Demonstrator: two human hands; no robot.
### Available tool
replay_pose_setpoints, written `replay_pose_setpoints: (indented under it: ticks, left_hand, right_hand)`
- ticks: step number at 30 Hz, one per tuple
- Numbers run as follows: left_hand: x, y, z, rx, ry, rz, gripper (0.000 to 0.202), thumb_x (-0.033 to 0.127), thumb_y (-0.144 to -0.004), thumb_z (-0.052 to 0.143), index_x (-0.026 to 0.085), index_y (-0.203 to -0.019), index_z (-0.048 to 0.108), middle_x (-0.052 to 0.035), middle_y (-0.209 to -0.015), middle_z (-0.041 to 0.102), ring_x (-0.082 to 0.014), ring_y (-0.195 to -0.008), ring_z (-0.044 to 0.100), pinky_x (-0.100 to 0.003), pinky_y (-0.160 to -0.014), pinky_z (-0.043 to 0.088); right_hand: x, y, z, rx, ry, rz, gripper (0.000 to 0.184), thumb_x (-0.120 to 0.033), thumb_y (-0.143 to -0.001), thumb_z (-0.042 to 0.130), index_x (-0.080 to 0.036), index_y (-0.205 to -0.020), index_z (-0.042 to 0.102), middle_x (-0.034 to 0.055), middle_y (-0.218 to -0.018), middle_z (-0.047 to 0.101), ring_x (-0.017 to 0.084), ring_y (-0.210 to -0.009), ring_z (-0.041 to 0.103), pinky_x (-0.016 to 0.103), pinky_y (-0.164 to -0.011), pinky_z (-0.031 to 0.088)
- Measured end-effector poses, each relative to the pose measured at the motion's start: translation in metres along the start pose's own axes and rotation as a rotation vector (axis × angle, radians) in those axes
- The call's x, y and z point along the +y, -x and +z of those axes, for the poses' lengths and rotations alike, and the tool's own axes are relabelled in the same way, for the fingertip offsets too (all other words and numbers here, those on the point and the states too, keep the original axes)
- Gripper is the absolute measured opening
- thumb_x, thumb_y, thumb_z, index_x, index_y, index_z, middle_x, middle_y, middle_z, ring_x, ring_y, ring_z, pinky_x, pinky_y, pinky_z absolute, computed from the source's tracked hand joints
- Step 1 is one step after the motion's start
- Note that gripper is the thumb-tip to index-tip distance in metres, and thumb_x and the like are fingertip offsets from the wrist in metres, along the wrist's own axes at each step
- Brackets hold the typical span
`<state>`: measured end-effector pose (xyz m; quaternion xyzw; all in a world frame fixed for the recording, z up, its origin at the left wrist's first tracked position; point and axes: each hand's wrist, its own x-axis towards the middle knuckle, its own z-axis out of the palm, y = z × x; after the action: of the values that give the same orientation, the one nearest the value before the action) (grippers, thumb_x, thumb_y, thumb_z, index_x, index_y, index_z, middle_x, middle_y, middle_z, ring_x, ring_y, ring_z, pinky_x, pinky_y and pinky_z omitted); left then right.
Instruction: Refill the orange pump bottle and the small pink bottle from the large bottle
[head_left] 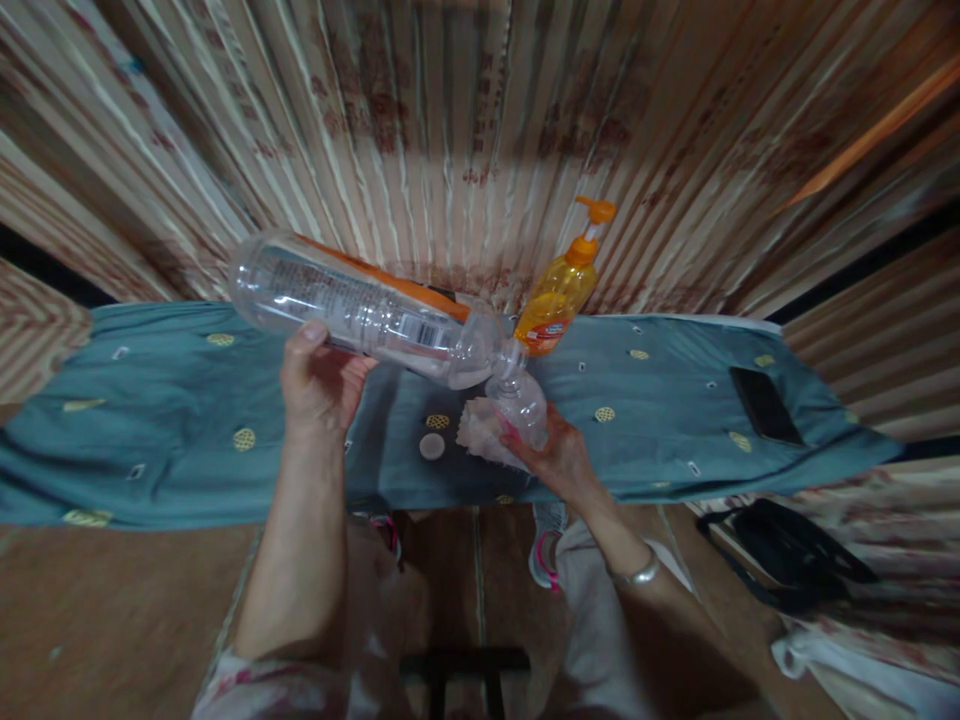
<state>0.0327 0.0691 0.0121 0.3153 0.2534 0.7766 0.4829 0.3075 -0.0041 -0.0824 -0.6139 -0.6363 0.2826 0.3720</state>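
My left hand (322, 380) is closed around a large clear plastic bottle (375, 315) with a label and an orange stripe. The bottle is tilted nearly flat, its neck pointing right and slightly down. Its mouth meets the neck of a small clear plastic bottle (521, 400), which my right hand (555, 455) grips low on its side. Whether liquid passes between them is too unclear to tell. A crumpled pale cloth (484, 430) lies beside the small bottle, near my right fingers. On the table, a round white cap (432, 446) lies between my hands.
An orange pump bottle (555, 300) stands behind the small bottle. A dark phone (765, 405) lies toward the right end of the table covered with a green cloth (180, 400). Patterned curtains (420, 150) hang behind; a black bag (787, 550) is at lower right.
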Motion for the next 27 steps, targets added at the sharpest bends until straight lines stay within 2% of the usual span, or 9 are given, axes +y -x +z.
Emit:
replay_pose_setpoints:
  ticks: [7, 13, 20, 27]
  left_hand:
    - [-0.0002, 0.001, 0.0031, -0.005, -0.036, 0.022, 0.048, 0.038, -0.056, 0.084, 0.024, -0.101, 0.07, -0.0065, -0.094, 0.078, -0.0324, -0.106, 0.074, -0.049, -0.094, 0.064]
    - [0.0034, 0.0017, 0.0052, -0.004, -0.078, -0.001, 0.055, 0.04, -0.053, 0.084, 0.023, -0.103, 0.07, -0.0092, -0.096, 0.077, -0.039, -0.116, 0.072, -0.055, -0.093, 0.065]
    - [0.0035, 0.0017, 0.0054, 0.023, -0.077, -0.006, 0.059, 0.04, -0.051, 0.084, 0.026, -0.107, 0.073, -0.0056, -0.091, 0.076, -0.0329, -0.097, 0.075, -0.055, -0.089, 0.067]
    - [0.0041, 0.0027, 0.0031, -0.023, -0.08, -0.004, 0.057, 0.04, -0.055, 0.085, 0.028, -0.109, 0.071, -0.0034, -0.089, 0.074, -0.0309, -0.094, 0.074, -0.054, -0.088, 0.067]
  right_hand:
    - [0.0014, -0.0001, 0.0001, -0.002, 0.012, -0.012, 0.057, -0.045, -0.08, 0.082, -0.021, -0.129, 0.067, 0.0154, -0.118, 0.082, 0.038, -0.108, 0.079, 0.053, -0.093, 0.064]
    - [0.0026, -0.0001, 0.0013, -0.004, 0.001, -0.02, 0.057, -0.045, -0.081, 0.082, -0.02, -0.129, 0.066, 0.0133, -0.113, 0.082, 0.035, -0.102, 0.08, 0.05, -0.089, 0.065]
    - [0.004, 0.0002, 0.0016, -0.005, 0.005, -0.039, 0.055, -0.043, -0.082, 0.083, -0.022, -0.13, 0.066, 0.0129, -0.113, 0.082, 0.036, -0.104, 0.08, 0.05, -0.091, 0.065]
    - [0.0064, -0.0003, 0.0031, 0.008, 0.018, -0.053, 0.058, -0.041, -0.082, 0.083, -0.022, -0.133, 0.065, 0.013, -0.115, 0.082, 0.036, -0.106, 0.08, 0.051, -0.093, 0.066]
